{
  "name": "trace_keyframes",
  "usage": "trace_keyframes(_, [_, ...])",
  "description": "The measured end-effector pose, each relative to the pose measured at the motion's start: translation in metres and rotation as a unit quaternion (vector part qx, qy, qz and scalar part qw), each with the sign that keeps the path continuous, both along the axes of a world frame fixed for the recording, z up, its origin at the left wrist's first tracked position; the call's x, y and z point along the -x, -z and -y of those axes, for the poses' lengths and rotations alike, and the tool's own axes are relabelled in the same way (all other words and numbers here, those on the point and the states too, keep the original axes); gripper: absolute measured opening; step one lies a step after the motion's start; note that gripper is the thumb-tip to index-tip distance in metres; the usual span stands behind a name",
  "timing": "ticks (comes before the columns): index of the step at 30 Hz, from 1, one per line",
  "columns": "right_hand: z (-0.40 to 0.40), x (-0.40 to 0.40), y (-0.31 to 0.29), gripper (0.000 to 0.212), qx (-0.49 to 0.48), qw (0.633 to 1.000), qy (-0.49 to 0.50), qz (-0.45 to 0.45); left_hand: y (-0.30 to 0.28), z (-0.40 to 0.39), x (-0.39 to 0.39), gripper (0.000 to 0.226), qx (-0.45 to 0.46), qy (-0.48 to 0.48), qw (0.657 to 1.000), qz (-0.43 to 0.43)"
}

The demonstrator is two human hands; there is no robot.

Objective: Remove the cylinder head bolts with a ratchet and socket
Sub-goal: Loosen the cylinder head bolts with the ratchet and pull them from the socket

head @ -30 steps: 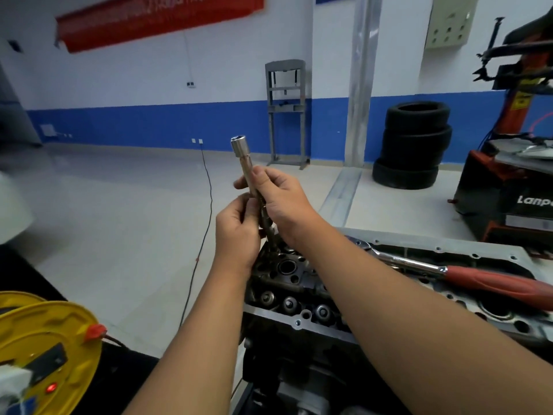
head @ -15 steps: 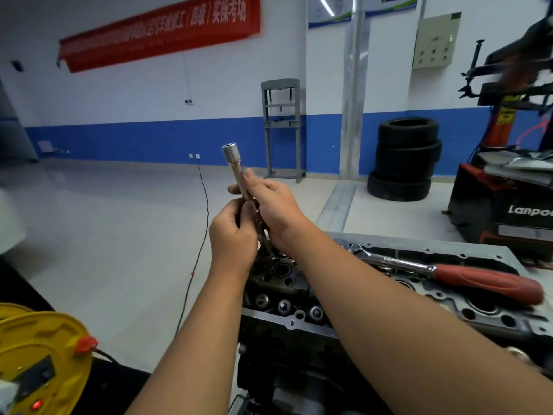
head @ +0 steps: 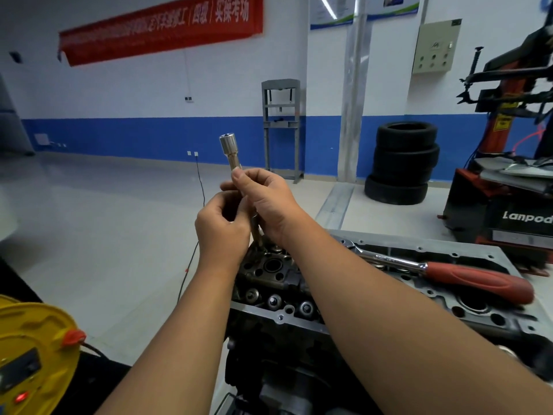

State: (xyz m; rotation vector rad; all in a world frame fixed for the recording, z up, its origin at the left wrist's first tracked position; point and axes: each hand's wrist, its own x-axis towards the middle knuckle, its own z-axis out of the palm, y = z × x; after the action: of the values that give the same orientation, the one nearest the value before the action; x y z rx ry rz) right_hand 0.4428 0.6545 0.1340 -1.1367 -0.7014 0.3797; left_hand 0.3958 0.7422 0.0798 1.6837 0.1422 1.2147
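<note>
1. Both hands pinch one long socket extension (head: pixel 229 154) held above the cylinder head (head: pixel 270 266): my left hand (head: pixel 221 232) low, my right hand (head: pixel 264 199) higher.
2. I judge it stiff, light, smooth steel; best held mid-shaft.
3. One ratchet (head: pixel 449 272) lies on the head; three tyres (head: pixel 404 161) stand stacked behind.

ratchet (head: pixel 443 272) on engine (head: pixel 389 298), tyres (head: pixel 402 163) behind

An auto repair training workshop: stacked tyres (head: pixel 402 163), a tyre changer (head: pixel 508 163) far right, an engine (head: pixel 299 295) near.
</note>
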Motion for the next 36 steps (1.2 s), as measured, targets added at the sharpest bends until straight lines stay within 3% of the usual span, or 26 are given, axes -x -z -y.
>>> trace_keyframes(8, [-0.0013,-0.0019,-0.0022,0.048,0.048,0.999,0.007,-0.002,-0.0028,0.0006,0.0005,0.022,0.036,0.074,0.997,0.001])
trace_keyframes(13, [-0.0010,-0.0062,0.0003,0.025,0.016,1.000,-0.008,0.018,0.0004,-0.0004,0.0001,0.006,-0.023,0.015,1.000,0.014])
trace_keyframes(19, [-0.0033,-0.0049,-0.0016,0.048,0.039,0.999,0.010,0.006,-0.0007,0.0014,-0.0016,0.024,0.019,0.077,0.997,-0.002])
trace_keyframes(24, [-0.0003,-0.0092,0.0007,0.026,0.016,1.000,-0.008,0.011,0.0012,-0.0013,-0.0027,0.016,-0.002,0.024,1.000,0.008])
trace_keyframes(27, [-0.0013,-0.0081,0.0006,0.033,0.023,1.000,0.000,0.015,-0.0009,0.0008,-0.0008,0.011,0.004,0.052,0.999,0.009])
trace_keyframes(30, [-0.0015,-0.0084,-0.0005,0.044,0.041,0.999,0.022,0.020,-0.0024,0.0047,-0.0012,0.022,0.006,0.088,0.996,-0.005])
trace_keyframes(36, [0.0011,-0.0098,0.0030,0.027,0.004,1.000,-0.011,0.010,0.0002,0.0012,-0.0016,0.010,-0.044,0.016,0.999,0.013])
